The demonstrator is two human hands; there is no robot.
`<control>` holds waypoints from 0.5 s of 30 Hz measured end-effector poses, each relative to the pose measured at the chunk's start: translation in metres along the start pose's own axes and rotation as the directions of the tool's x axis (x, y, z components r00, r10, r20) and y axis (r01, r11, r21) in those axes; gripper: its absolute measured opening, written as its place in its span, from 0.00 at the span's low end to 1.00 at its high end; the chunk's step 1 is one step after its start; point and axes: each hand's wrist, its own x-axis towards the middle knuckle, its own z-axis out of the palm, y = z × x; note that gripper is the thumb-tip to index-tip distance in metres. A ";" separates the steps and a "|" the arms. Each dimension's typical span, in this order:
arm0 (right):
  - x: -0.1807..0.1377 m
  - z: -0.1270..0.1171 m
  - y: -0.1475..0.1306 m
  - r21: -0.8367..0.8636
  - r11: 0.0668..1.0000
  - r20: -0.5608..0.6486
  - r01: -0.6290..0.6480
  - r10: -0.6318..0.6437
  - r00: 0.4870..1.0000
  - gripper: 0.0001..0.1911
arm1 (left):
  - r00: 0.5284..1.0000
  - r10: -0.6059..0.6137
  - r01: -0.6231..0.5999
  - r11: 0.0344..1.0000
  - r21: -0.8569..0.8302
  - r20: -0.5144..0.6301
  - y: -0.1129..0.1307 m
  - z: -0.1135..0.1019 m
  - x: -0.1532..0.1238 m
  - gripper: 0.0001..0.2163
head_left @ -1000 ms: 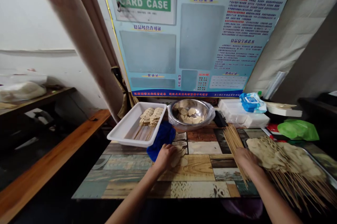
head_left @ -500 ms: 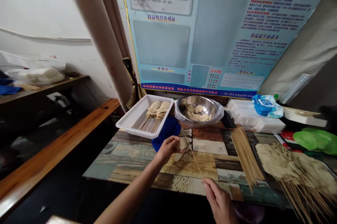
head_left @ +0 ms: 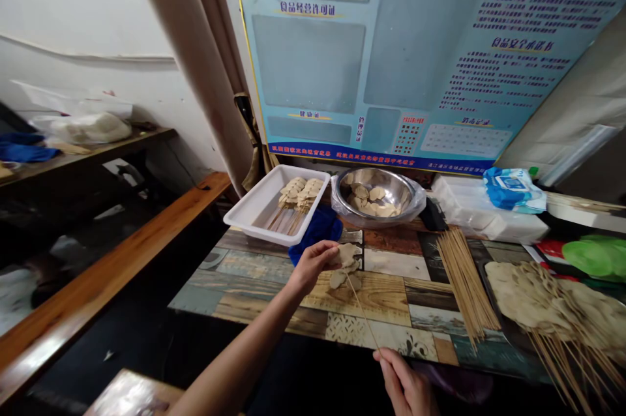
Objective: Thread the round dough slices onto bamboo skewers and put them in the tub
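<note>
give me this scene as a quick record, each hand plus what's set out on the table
left hand: pinching a thin flat beige piece
right hand: holding one thin wooden skewer, far end at that piece; whether it pierces is unclear
back left: white rectangular plastic tray with loaded skewers
back centre: shiny round metal bowl with loose beige pieces
right: bundle of bare wooden skewers
far right: heap of skewered beige pieces
</note>
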 end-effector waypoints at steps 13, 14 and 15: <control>-0.003 -0.007 0.003 -0.022 1.000 0.022 0.009 -0.009 1.000 0.15 | 0.993 -0.109 0.112 0.987 -0.119 0.036 0.003 0.008 -0.006 0.16; -0.004 -0.006 0.004 -0.008 1.000 0.006 -0.001 0.001 1.000 0.15 | 0.988 -0.146 0.152 0.977 -0.152 0.052 0.003 0.009 -0.007 0.15; -0.006 -0.005 0.006 0.010 1.000 -0.017 -0.017 0.017 1.000 0.15 | 0.982 -0.177 0.187 0.966 -0.181 0.070 0.003 0.009 -0.007 0.15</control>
